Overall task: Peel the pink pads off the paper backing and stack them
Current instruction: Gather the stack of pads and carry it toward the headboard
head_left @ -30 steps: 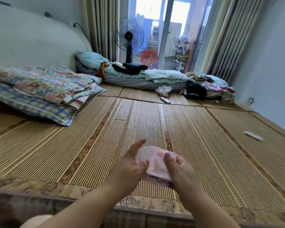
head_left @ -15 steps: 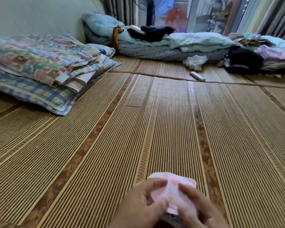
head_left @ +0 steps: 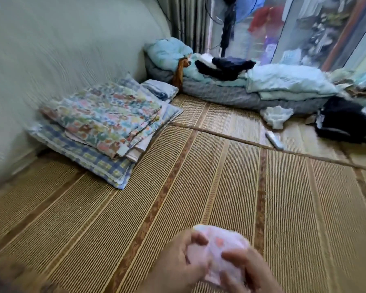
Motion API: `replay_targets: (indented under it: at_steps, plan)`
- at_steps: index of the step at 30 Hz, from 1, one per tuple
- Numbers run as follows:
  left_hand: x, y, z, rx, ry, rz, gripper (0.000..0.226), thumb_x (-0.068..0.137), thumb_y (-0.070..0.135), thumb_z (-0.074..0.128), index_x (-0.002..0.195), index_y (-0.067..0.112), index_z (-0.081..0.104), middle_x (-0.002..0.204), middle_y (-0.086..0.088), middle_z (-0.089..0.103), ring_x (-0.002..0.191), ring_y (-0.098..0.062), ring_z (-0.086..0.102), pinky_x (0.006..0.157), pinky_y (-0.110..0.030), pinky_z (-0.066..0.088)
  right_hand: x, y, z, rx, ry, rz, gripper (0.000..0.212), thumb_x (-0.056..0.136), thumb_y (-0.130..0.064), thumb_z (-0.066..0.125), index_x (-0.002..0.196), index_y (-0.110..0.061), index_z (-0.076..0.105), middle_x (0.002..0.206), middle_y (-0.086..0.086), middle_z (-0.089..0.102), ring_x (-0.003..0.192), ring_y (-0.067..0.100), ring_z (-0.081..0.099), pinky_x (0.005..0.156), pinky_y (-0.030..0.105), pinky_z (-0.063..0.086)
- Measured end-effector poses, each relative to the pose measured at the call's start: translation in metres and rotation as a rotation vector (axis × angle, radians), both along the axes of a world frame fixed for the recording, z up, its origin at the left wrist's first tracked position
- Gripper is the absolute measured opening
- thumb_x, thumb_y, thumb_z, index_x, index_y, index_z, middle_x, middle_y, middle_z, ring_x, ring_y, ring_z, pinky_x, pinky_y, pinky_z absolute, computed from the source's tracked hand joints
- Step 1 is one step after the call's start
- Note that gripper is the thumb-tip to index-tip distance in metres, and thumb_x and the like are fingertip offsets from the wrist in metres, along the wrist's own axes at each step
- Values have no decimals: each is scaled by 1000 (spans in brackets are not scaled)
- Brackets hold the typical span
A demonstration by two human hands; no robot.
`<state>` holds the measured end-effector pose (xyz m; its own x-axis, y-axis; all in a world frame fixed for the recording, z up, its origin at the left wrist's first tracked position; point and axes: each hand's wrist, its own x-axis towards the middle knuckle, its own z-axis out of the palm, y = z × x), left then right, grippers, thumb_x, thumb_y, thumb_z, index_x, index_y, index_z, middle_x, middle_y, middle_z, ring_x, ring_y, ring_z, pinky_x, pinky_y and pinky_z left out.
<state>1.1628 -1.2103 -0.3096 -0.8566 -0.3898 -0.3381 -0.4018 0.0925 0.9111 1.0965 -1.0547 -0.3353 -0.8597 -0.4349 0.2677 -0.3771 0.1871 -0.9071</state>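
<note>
Pad (head_left: 224, 242) is low centre, held above the mat (head_left: 220, 176). It sits between both hands, far end poking out beyond them. Left hand (head_left: 178, 263) curls round its left edge, thumb on top. Right hand (head_left: 249, 271) pinches the near right side. Long axis looks to run away from me, and I judge both hands equally near. Peel edge is probably under the left thumb. Backing too blurred to tell. No stack in view.
</note>
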Motion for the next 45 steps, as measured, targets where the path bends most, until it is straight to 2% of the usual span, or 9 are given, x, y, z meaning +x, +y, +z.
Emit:
replay_targets:
  at_steps: [3,6,9,15,23,30,35,40,45]
  plan:
    - [18,-11,99,-99,101,66,37,53,46,61,88,35,62,86,1,68,69,-16,60,75,-40,51,4,-17,103,28,-84,192,33,64,-26,69,90,-47,66,110,-5,63,99,6,62,78,18,51]
    - [43,-18,181,-155,129,145,39,54,46,61,92,37,61,87,4,68,75,-19,62,77,-42,52,11,-29,191,16,-143,282,31,65,-30,67,93,-44,64,106,-3,59,97,13,61,83,29,51]
    - [76,-25,241,-219,158,245,45,49,51,61,93,44,60,86,19,68,65,-3,60,67,-23,50,32,-48,251,10,-63,420,30,63,-37,62,93,-42,64,101,-2,57,92,10,60,79,26,49]
    - [149,-51,307,-302,276,480,43,51,52,62,90,34,62,86,10,71,71,-2,63,68,-20,49,71,-99,330,92,115,640,28,67,-43,61,95,-48,60,101,-18,54,88,0,56,76,17,44]
    - [273,-137,290,-357,223,595,27,65,45,66,90,37,59,89,15,67,82,2,62,76,-21,50,172,-212,310,140,87,834,27,70,-46,61,97,-43,62,99,-24,52,81,7,59,70,31,50]
    - [351,-287,277,-342,161,572,32,68,40,69,96,27,59,100,-1,69,95,-23,65,87,-48,51,259,-354,296,202,-80,845,31,71,-49,61,101,-43,59,111,0,61,95,21,63,82,47,54]
    - [364,-364,271,-363,107,515,20,77,28,72,88,34,56,95,11,64,89,-11,62,74,-21,48,279,-418,290,215,-135,784,27,76,-43,63,103,-39,59,110,-2,62,97,18,64,83,45,55]
    - [339,-420,249,-349,66,432,24,70,40,70,90,37,56,95,11,66,87,-11,64,76,-31,52,260,-461,273,236,-206,711,30,75,-42,63,104,-37,60,110,1,62,99,21,63,84,49,53]
    - [296,-464,215,-378,47,343,27,75,41,71,87,54,50,101,23,59,95,-2,59,79,-25,48,226,-498,237,264,-273,668,36,75,-41,61,111,-42,56,113,0,61,96,22,64,79,47,55]
